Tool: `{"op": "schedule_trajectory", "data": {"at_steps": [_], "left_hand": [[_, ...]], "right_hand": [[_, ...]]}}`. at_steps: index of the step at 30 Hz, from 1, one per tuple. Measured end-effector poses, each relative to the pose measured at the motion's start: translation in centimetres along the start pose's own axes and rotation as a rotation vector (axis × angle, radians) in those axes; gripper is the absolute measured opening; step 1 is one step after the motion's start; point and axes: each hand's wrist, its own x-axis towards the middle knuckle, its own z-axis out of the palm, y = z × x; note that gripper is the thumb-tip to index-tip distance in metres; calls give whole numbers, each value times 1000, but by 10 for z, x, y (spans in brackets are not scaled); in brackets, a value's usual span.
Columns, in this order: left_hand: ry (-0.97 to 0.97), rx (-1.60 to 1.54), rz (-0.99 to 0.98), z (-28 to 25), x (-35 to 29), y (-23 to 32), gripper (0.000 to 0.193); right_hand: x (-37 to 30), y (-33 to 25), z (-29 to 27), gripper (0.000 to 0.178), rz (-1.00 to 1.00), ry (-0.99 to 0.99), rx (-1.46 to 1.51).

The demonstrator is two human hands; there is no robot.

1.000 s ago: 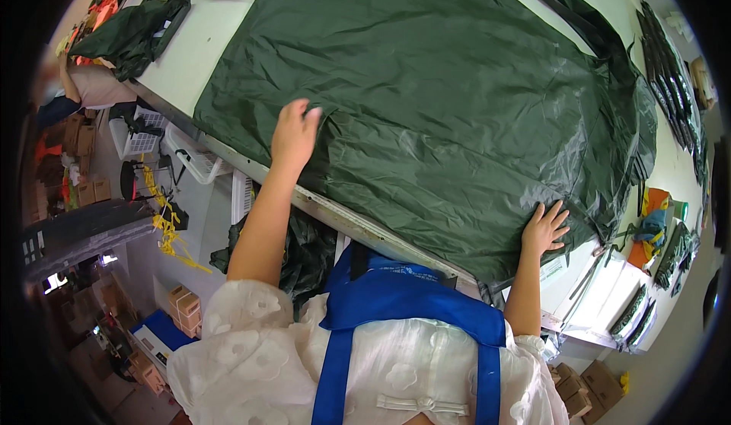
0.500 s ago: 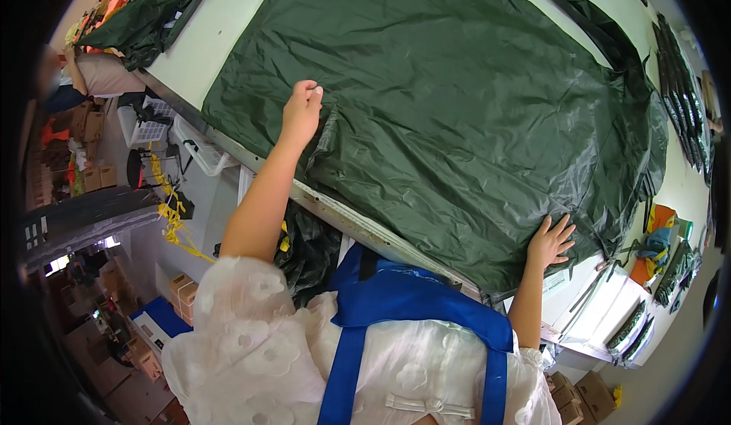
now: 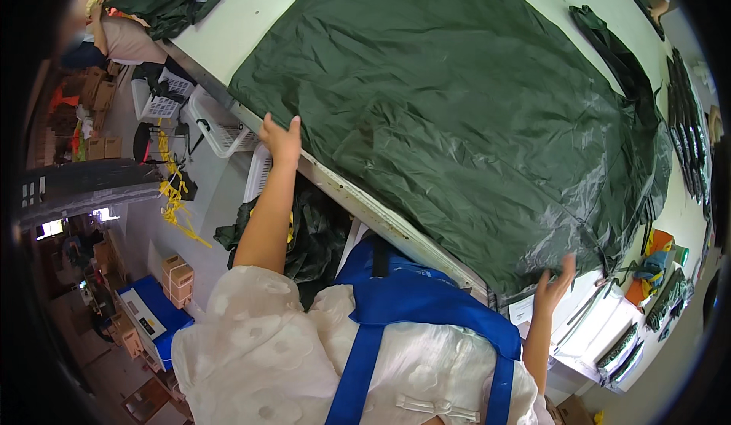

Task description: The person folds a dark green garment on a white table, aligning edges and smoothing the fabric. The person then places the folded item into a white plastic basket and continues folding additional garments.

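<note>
A large dark green sheet of thin, shiny, waterproof-looking fabric (image 3: 442, 98) is spread over the white table (image 3: 228, 33), wrinkled mostly toward the right. At its left front edge is my left hand (image 3: 282, 145), thumb and fingers apart with nothing between them. My right hand (image 3: 554, 286) hovers by the sheet's near right corner, fingers spread and slightly blurred, and holds nothing. A narrow dark green strip (image 3: 613, 52) of similar material trails off the sheet's far right side.
White plastic baskets (image 3: 221, 124) stand left of the table. Dark bundled fabric (image 3: 312, 231) lies below its front edge. A person (image 3: 126, 38) works at the far left beside another green piece (image 3: 171, 3). Folded dark packs (image 3: 685, 124) line the right side.
My left hand has gone from over the sheet to its front edge, its fingers opening. My right hand has lifted off the fabric and moved nearer to me. The raised fold near my left hand has flattened.
</note>
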Motion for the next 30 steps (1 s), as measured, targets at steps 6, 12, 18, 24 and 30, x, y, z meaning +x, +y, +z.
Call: {"op": "schedule_trajectory", "data": {"at_steps": [6, 12, 18, 24, 30], "left_hand": [[-371, -739, -758, -9, 24, 12, 36], [-435, -817, -709, -32, 7, 17, 36], [-282, -910, -523, -108, -8, 41, 64], [-448, -868, -56, -104, 52, 184, 83], [-568, -244, 390, 28, 62, 260, 51]], "right_hand": [[-70, -33, -7, 45, -244, -341, -257], [-47, -52, -2, 45, -260, -397, -153], [-53, -15, -65, 28, -52, -503, 72], [57, -1, -142, 23, 405, -85, 165], [212, 44, -50, 41, 278, 54, -107]]}}
